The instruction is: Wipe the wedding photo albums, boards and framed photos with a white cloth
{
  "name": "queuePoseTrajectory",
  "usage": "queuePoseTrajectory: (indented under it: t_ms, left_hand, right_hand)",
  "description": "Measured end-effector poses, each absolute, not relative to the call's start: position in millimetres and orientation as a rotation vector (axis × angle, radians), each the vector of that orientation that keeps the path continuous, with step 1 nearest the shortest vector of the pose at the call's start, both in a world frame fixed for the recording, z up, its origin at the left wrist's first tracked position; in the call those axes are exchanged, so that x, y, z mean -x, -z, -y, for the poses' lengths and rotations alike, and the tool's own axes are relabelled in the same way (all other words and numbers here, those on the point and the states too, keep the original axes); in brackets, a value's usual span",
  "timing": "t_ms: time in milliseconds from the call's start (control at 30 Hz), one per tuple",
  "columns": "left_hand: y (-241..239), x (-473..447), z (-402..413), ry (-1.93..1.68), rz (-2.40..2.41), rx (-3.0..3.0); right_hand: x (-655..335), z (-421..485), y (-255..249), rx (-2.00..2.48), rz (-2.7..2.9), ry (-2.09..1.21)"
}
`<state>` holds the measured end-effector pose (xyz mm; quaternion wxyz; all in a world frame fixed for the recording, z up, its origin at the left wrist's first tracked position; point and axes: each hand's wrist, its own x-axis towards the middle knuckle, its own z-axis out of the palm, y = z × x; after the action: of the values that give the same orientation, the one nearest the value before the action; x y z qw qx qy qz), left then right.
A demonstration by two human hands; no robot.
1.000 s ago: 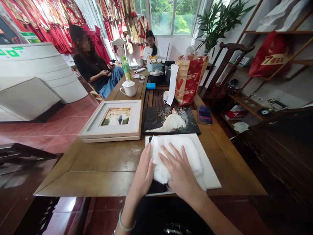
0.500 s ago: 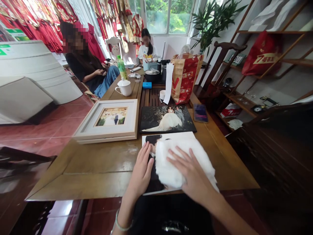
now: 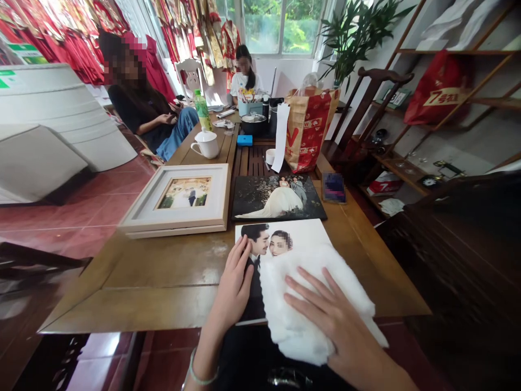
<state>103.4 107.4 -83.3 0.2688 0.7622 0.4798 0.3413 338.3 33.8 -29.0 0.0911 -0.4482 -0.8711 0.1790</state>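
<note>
A photo print of a couple in black and white (image 3: 252, 290) lies on the near edge of the table. My left hand (image 3: 236, 279) rests along the print's left side, fingers stretched out flat, holding nothing. Over the print's lower right part lies a folded white cloth (image 3: 280, 320), its near end hanging past the table edge. My right hand (image 3: 325, 309) presses flat on this cloth with its fingers spread. The cloth hides much of the print's lower right.
A white picture frame (image 3: 140, 209) lies at left, and a dark wedding photo panel (image 3: 252, 195) lies just beyond the print. A phone (image 3: 334, 188), a paper bag (image 3: 303, 130), a lidded mug (image 3: 208, 145) and a bottle (image 3: 202, 111) stand farther back. Two people sit beyond.
My right hand and the white cloth have slid toward me and slightly right, uncovering the faces on the print. My left hand has stayed almost in place.
</note>
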Motion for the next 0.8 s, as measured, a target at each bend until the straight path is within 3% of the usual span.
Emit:
queuePoseTrajectory:
  t_ms: [467,800]
  left_hand:
    - [82.6,-101.6,-108.1,-0.898,-1.289,-2.086]
    - [80.0,-102.7,-107.5,-0.883,-1.313,-2.056]
  right_hand:
    - [-372.7,-146.4,43.3,1.523,2.289,-0.394]
    - [-378.3,-31.4,48.2,1.437,2.484,-0.336]
